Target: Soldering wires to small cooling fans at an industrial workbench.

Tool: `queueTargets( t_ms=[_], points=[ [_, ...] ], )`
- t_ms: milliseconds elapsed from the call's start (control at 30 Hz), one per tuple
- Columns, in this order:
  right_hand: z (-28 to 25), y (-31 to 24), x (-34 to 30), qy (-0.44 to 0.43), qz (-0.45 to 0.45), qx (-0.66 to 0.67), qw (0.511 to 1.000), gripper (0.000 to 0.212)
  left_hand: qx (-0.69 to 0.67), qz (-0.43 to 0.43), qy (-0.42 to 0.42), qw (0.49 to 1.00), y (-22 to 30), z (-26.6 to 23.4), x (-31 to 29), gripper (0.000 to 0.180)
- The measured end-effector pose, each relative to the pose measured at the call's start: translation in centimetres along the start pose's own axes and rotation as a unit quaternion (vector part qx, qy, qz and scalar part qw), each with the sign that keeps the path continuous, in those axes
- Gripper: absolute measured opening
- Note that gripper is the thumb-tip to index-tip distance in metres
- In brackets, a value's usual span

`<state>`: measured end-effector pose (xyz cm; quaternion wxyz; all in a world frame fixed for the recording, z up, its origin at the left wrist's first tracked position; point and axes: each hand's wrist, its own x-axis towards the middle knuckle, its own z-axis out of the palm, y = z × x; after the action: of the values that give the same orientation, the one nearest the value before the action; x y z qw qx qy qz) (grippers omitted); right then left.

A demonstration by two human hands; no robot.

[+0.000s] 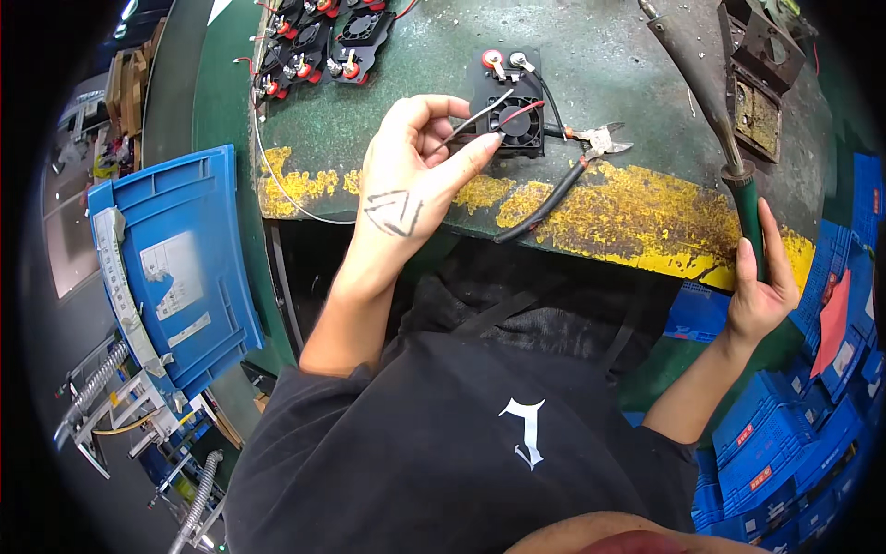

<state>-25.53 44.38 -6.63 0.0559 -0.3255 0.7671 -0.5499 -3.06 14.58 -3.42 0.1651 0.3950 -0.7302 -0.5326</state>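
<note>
My left hand [406,171] is closed, its thumb and fingers around a thin grey solder wire [478,117], whose free end points up and right over a black fan module [517,127]. A short red wire [522,113] crosses the fan. At the module's far end sit one red and one white terminal [519,60]. My right hand [768,297] grips the green handle of a soldering iron [749,217] near the bench's right corner. Its metal shaft leans up and left, with the tip at the far edge of view, well away from the module.
Diagonal cutters [595,143] with dark handles lie just right of the module. Several similar fan modules [360,32] crowd the far left. A rusty metal stand [757,115] is at the far right. Blue crates [757,425] stack below right; a blue bin [185,268] stands left.
</note>
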Motion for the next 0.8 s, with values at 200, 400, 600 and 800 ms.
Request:
queueTargets(
  t_ms=[200,400,600,800],
  points=[
    [-0.1,-0.1,0.0,0.002,0.001,0.005,1.0,0.044,-0.087,-0.011,0.012,0.996,1.2,1.2,-0.2,0.033],
    [0.2,0.4,-0.1,-0.005,-0.003,0.012,1.0,0.044,-0.11,-0.011,0.015,0.994,1.1,1.3,-0.2,0.031],
    [0.0,-0.1,0.1,0.001,-0.009,0.003,1.0,0.044,-0.124,-0.009,-0.003,0.992,1.2,1.4,0.2,0.038],
    [0.2,0.3,0.0,0.004,0.006,0.018,1.0,0.044,-0.163,-0.047,-0.024,0.985,1.4,0.6,0.3,0.036]
  ],
)
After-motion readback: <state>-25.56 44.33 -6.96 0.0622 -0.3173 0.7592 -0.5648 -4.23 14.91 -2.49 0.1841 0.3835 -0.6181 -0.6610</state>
